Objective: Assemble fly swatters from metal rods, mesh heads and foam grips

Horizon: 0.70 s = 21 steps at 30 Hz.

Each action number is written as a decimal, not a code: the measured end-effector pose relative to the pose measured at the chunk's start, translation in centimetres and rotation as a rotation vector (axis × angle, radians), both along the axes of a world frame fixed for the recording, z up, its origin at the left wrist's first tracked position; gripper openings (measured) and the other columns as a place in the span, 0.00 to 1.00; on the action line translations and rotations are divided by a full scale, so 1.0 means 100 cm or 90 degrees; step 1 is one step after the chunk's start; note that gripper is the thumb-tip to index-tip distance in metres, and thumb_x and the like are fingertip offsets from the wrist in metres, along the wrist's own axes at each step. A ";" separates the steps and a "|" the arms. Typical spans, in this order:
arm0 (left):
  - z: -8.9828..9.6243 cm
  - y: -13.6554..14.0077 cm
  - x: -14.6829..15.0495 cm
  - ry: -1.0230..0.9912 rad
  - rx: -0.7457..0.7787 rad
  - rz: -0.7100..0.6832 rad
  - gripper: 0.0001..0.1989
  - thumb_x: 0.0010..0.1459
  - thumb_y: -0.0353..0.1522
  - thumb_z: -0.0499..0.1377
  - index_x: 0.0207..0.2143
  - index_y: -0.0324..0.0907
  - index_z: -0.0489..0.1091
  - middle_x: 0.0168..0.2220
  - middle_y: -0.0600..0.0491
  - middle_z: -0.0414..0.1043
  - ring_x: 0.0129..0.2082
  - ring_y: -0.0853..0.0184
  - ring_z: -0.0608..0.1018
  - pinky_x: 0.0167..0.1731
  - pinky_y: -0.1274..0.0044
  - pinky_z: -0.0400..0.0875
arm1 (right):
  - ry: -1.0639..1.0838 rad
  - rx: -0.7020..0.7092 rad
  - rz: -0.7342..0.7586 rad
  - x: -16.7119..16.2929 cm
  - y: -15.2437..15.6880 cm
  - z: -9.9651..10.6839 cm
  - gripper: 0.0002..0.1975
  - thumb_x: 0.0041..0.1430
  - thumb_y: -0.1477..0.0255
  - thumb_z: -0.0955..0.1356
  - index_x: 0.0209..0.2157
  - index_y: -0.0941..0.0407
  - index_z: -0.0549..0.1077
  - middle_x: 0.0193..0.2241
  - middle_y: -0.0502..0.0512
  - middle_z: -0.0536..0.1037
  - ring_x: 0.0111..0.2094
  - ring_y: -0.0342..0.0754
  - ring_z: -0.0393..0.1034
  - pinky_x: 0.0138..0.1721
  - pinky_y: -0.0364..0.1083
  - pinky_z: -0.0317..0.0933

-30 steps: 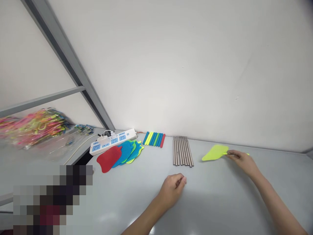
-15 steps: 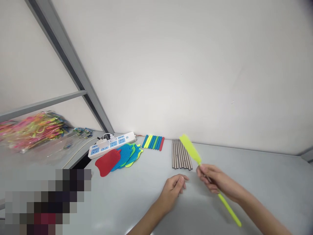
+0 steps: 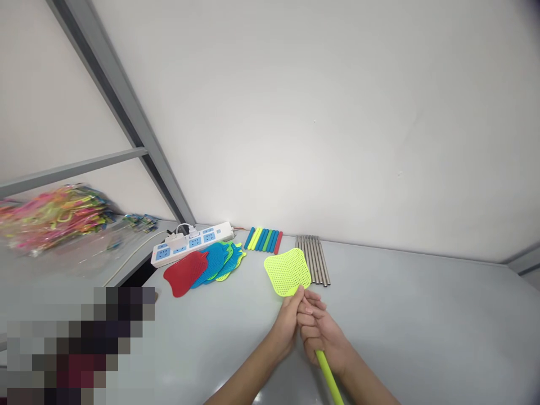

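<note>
Both my hands are closed round a yellow-green fly swatter (image 3: 288, 272) above the table. My left hand (image 3: 287, 325) pinches it at the base of the perforated head, with the thumb on top. Just below, my right hand (image 3: 321, 333) wraps its fingers round the shaft, and the handle sticks out beneath it toward me. The head faces up, its holes plainly showing. The fingers hide the joint between head and shaft. Behind the swatter lies a row of metal rods (image 3: 317, 260), partly covered by its head.
Red, blue and green swatter heads (image 3: 185, 273) lie overlapped in front of a white power strip (image 3: 221, 230). Several coloured handle tubes (image 3: 267, 241) lie side by side at the wall. Bagged colourful items (image 3: 63, 216) are at far left, near a metal frame post (image 3: 126, 101).
My right hand has brought the swatter left and turned its head face up. My left hand, empty before, has closed on it at the head's base.
</note>
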State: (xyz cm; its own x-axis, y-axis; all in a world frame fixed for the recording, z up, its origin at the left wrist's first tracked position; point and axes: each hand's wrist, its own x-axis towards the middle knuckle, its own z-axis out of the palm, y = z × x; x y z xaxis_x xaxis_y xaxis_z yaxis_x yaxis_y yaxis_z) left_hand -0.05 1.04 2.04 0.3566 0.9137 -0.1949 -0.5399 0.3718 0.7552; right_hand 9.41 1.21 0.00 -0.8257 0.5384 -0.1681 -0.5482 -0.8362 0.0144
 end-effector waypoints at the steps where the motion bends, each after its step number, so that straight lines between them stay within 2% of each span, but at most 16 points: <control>1: 0.000 0.000 0.000 0.023 -0.006 0.017 0.23 0.50 0.46 0.49 0.33 0.35 0.69 0.34 0.45 0.71 0.36 0.64 0.71 0.41 0.73 0.60 | 0.011 -0.012 0.004 -0.001 -0.001 -0.003 0.14 0.54 0.68 0.60 0.20 0.57 0.52 0.10 0.39 0.44 0.09 0.32 0.33 0.08 0.33 0.29; 3: 0.000 -0.002 0.001 0.068 -0.020 0.059 0.22 0.49 0.47 0.49 0.26 0.35 0.67 0.26 0.46 0.72 0.31 0.64 0.72 0.37 0.73 0.63 | 0.001 -0.019 0.020 -0.002 -0.002 -0.005 0.15 0.53 0.66 0.62 0.19 0.57 0.52 0.10 0.39 0.44 0.09 0.32 0.33 0.08 0.33 0.29; 5: 0.002 -0.003 0.002 0.091 -0.013 0.090 0.21 0.49 0.47 0.49 0.22 0.37 0.64 0.23 0.48 0.71 0.28 0.65 0.73 0.34 0.74 0.64 | -0.040 -0.011 0.031 -0.001 -0.003 -0.005 0.17 0.51 0.64 0.63 0.19 0.58 0.53 0.09 0.39 0.44 0.09 0.31 0.33 0.08 0.33 0.30; 11: 0.009 -0.002 -0.003 0.130 0.042 0.074 0.19 0.51 0.46 0.47 0.20 0.39 0.59 0.17 0.52 0.68 0.24 0.67 0.72 0.30 0.75 0.64 | -0.245 0.023 0.040 -0.007 -0.009 0.006 0.22 0.48 0.57 0.62 0.15 0.57 0.52 0.08 0.39 0.46 0.08 0.32 0.34 0.07 0.34 0.28; 17: 0.008 0.004 -0.008 0.124 0.066 0.074 0.18 0.53 0.44 0.46 0.21 0.39 0.59 0.18 0.53 0.67 0.25 0.68 0.72 0.30 0.76 0.63 | -0.326 0.063 0.099 -0.013 -0.009 0.013 0.28 0.46 0.50 0.60 0.11 0.57 0.47 0.05 0.41 0.44 0.07 0.33 0.33 0.07 0.35 0.26; 21: 0.011 0.007 -0.010 0.140 0.066 0.065 0.19 0.52 0.46 0.46 0.20 0.39 0.58 0.18 0.53 0.67 0.24 0.68 0.71 0.30 0.76 0.63 | -0.297 0.096 0.083 -0.011 -0.006 0.017 0.24 0.49 0.54 0.60 0.13 0.58 0.52 0.07 0.41 0.46 0.08 0.33 0.35 0.07 0.34 0.29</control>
State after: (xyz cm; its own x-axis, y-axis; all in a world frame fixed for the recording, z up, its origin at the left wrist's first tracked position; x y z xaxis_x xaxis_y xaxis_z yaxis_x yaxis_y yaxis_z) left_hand -1.09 1.79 3.15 0.2205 0.9621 -0.1603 -0.3895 0.2375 0.8899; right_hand 8.34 0.56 1.70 -0.7429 0.4829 -0.4636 -0.3583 -0.8718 -0.3339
